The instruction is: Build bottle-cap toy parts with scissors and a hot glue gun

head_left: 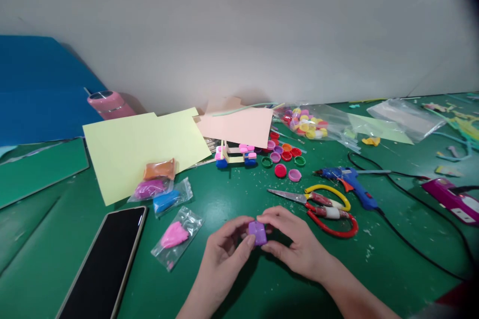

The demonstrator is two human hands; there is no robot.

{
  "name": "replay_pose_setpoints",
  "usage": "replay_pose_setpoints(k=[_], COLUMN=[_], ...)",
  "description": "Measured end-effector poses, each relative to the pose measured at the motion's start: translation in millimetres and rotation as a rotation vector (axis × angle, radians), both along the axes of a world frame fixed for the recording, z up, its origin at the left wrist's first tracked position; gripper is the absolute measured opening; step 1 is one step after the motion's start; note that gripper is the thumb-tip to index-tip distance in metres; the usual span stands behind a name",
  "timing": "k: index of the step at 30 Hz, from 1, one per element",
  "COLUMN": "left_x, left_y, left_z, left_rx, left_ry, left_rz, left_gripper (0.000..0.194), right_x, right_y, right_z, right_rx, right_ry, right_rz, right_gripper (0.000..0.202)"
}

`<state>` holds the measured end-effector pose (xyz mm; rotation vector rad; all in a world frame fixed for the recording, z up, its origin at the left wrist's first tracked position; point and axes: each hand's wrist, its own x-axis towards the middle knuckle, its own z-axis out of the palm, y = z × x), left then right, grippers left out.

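Note:
A small purple block (258,233) with a grooved face is held above the green table between both hands. My left hand (229,251) pinches its left side, thumb on the front and fingers behind. From the right, my right hand (294,241) grips the block with forefinger on the top edge and thumb at the lower right corner. Beyond the hands stands a small model (235,154) of pale sticks with pink and blue pieces. Scissors (322,204) with yellow and red handles lie right of it, pointing left.
A phone (107,264) and bags of pink (175,235), blue (166,200) and orange clay (159,169) lie left. Coloured bottle caps (280,170), a blue glue gun (350,182) with a black cable and a magenta device (452,199) are at right. Paper sheets (127,144) lie behind.

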<state>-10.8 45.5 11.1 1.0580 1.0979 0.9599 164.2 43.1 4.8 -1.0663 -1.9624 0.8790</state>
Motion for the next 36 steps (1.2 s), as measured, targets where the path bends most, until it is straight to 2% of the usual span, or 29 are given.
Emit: replay_pose_setpoints(k=[11,16,19,22,25,28,36], left_x=[1.7,1.5,1.8,2.8,3.4,3.2,5.8], left_y=[0.2,-3.3,-4.9,-5.3,-5.0,-4.9,-4.2], left_z=[-1.8,-6.1,-7.1,-7.9,-9.7,-12.0,-8.0], left_rx=[0.031,0.252,0.383,0.422,0.437,0.427,0.206], left_ry=[0.005,0.097,0.188,0.218,0.221,0.190,0.021], left_rz=[-0.027,-0.012,0.015,0.005,-0.018,-0.028,-0.026], left_gripper=[0.022,0.027,0.031,0.031,0.031,0.032,0.026], right_x=[0.6,2.2,3.3,2.9,1.6,1.3,0.9], right_y=[-0.6,-0.7,0.6,1.8,2.1,1.5,0.6], right_z=[-1.1,0.0,1.5,2.3,1.4,0.1,0.0], right_rx=[-0.026,-0.077,-0.122,-0.147,-0.153,-0.180,-0.191], right_ry=[0.014,0.082,0.114,0.125,0.154,0.193,0.179], right_rz=[0.002,-0.052,-0.057,-0.026,-0.007,-0.027,-0.074], right_gripper=[0.033,0.051,0.045,0.035,0.029,0.032,0.038])
